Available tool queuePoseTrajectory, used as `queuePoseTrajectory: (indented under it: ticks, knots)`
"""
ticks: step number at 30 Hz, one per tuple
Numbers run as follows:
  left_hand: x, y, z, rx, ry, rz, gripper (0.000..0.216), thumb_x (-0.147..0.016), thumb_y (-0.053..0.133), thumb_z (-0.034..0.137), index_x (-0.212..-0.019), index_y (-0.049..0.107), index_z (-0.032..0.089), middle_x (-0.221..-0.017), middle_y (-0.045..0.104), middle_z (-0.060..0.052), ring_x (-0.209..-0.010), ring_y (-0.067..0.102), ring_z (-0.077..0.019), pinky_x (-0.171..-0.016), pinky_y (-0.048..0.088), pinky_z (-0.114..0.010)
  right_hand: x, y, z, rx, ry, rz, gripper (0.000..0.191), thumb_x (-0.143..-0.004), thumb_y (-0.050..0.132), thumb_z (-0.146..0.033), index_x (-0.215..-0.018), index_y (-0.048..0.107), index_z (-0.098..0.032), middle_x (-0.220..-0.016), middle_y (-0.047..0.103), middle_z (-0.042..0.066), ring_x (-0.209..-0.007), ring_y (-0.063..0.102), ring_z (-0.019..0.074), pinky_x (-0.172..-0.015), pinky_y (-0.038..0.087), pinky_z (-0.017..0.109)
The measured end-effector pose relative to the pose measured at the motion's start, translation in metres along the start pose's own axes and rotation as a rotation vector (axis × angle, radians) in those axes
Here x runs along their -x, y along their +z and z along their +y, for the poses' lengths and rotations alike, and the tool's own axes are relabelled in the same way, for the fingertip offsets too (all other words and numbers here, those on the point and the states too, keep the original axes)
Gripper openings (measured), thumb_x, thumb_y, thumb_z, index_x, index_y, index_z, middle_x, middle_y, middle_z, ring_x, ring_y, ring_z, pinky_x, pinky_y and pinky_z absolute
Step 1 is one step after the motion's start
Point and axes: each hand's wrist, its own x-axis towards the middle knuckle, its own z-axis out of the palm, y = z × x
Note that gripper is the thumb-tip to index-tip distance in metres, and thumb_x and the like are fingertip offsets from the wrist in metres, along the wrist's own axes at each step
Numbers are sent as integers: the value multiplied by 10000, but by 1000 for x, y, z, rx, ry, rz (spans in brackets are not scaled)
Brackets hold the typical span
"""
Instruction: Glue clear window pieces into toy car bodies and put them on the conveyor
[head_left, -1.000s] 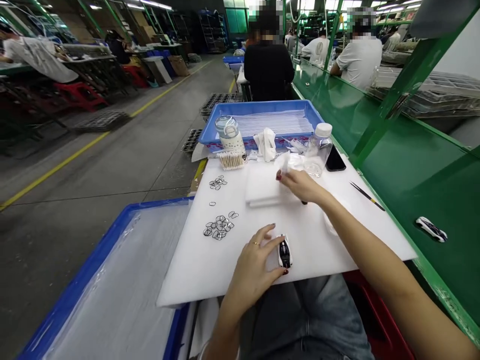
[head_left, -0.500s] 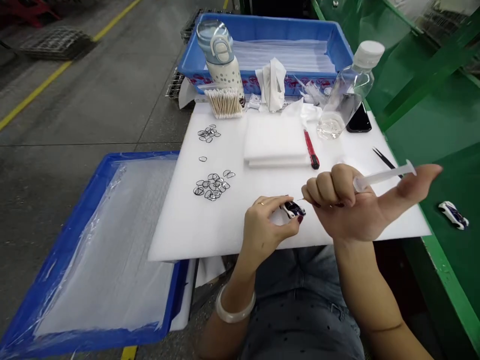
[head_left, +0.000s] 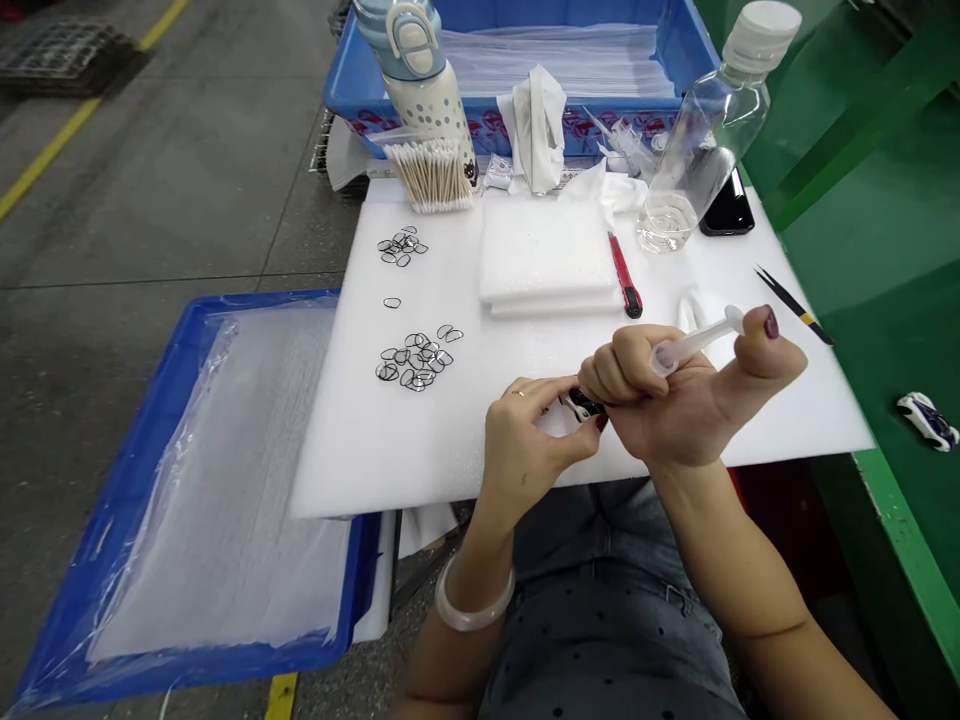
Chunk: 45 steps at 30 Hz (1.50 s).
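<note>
My left hand point(head_left: 525, 440) pinches a small toy car point(head_left: 579, 405), white and dark, just above the white foam board point(head_left: 360, 450). My right hand point(head_left: 675, 395) is closed round a clear syringe point(head_left: 694, 340), thumb on the plunger end, with the tip hidden down at the car. Both hands meet over the board's near edge. To the left lie a pile of small clear window pieces with black rims point(head_left: 416, 362), a single piece point(head_left: 391, 302) and a smaller pile point(head_left: 400, 246).
On the board: folded white foam pads point(head_left: 547, 260), a red utility knife point(head_left: 622, 285), a clear bottle point(head_left: 705, 140), a phone point(head_left: 727, 212), cotton swabs point(head_left: 431, 175), a water flask point(head_left: 412, 60), black tweezers point(head_left: 795, 305). Blue trays sit behind point(head_left: 675, 50) and at left point(head_left: 157, 400). Another toy car point(head_left: 928, 418) lies on the green bench.
My right hand left the foam pads, came back holding the syringe and brought it down to the car. My left hand lifted the car off the board. The view tilted downward.
</note>
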Motion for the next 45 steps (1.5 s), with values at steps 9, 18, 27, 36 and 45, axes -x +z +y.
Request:
queuePoseTrajectory:
  ticks: [9, 18, 27, 36, 45]
  knots:
    - [0, 0, 0, -39, -1, 19, 207, -690, 704, 188, -888, 725, 242, -911, 773, 9, -835, 675, -212, -784, 561, -380, 4, 4, -2, 35, -10, 79, 712, -775, 324, -872, -462, 248, -236, -416, 135, -57, -402, 153, 82, -422, 155, 275]
    - [0, -1, 4, -27, -15, -4, 206, -699, 690, 169, -892, 736, 225, -891, 770, 8, -838, 666, -208, -789, 550, -372, 4, 6, 3, 23, -46, 81, 722, -813, 362, -837, -445, 269, -223, -412, 164, -46, -402, 164, 81, -437, 151, 274]
    - [-1, -1, 3, -45, -7, -4, 213, -696, 688, 177, -895, 727, 240, -901, 773, 19, -814, 676, -208, -766, 556, -373, 7, 5, 5, 7, -52, 118, 723, -802, 354, -849, -443, 260, -228, -420, 173, -45, -408, 167, 85, -444, 176, 282]
    - [0, 0, 1, -50, 6, 10, 224, -702, 690, 176, -913, 729, 242, -906, 773, 23, -816, 674, -204, -761, 551, -363, 7, 9, 6, 36, -62, 134, 680, -814, 455, -763, -451, 259, -223, -440, 183, -44, -418, 171, 79, -449, 153, 271]
    - [0, 0, 2, -62, -9, 3, 226, -707, 682, 167, -914, 730, 243, -894, 769, 23, -812, 671, -200, -757, 543, -355, 8, 14, 2, 20, -62, 200, 663, -846, 444, -724, -463, 257, -216, -443, 161, -49, -420, 162, 72, -443, 139, 278]
